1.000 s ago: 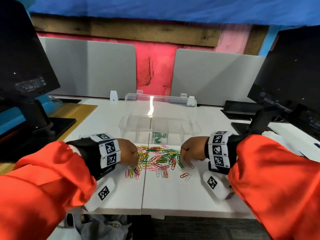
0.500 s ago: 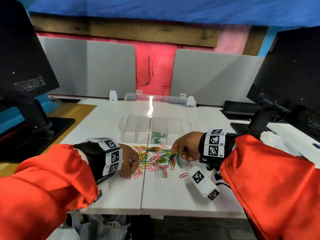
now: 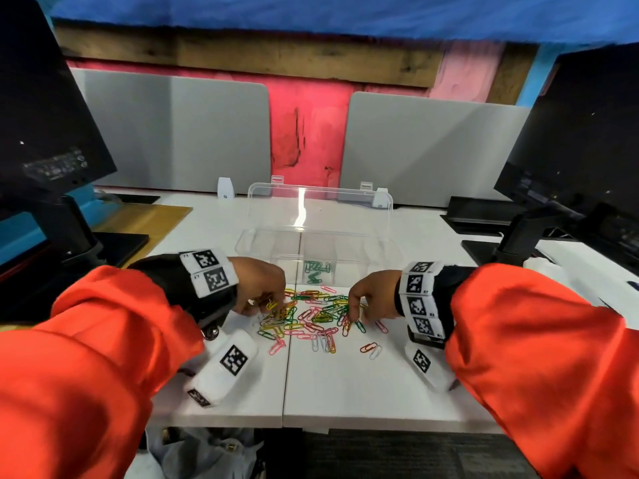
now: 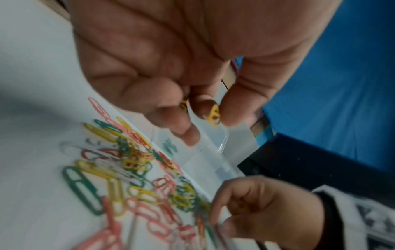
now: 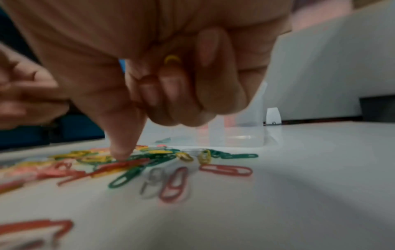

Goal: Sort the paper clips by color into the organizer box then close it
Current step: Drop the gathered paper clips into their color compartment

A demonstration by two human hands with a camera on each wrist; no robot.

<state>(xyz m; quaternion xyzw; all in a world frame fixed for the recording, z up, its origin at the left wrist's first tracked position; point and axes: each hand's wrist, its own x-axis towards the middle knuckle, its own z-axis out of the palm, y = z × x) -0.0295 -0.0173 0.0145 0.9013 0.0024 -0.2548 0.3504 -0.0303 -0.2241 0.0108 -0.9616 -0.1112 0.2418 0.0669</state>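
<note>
A heap of mixed-colour paper clips (image 3: pixel 313 318) lies on the white table (image 3: pixel 345 385), just in front of the clear organizer box (image 3: pixel 262 250). The box's lid (image 3: pixel 321 209) stands open, and green clips (image 3: pixel 316 271) sit in one middle compartment. My left hand (image 3: pixel 266 304) hovers over the heap's left edge and pinches yellow clips (image 4: pixel 213 113) between thumb and fingers. My right hand (image 3: pixel 356 314) is at the heap's right edge. Its index fingertip (image 5: pixel 121 153) presses down on the clips, while its other fingers curl round a yellow clip (image 5: pixel 172 59).
Two stray clips (image 3: pixel 371 349) lie apart at the heap's front right. Dark monitors on stands flank the table at left (image 3: pixel 41 133) and right (image 3: pixel 581 150). Grey partitions (image 3: pixel 173 133) rise behind the box. The table's front edge (image 3: pixel 311 421) is close to me.
My left hand has lifted from the heap's near-left corner and moved forward to its left edge. My right hand's fingers have come down onto the heap's right edge.
</note>
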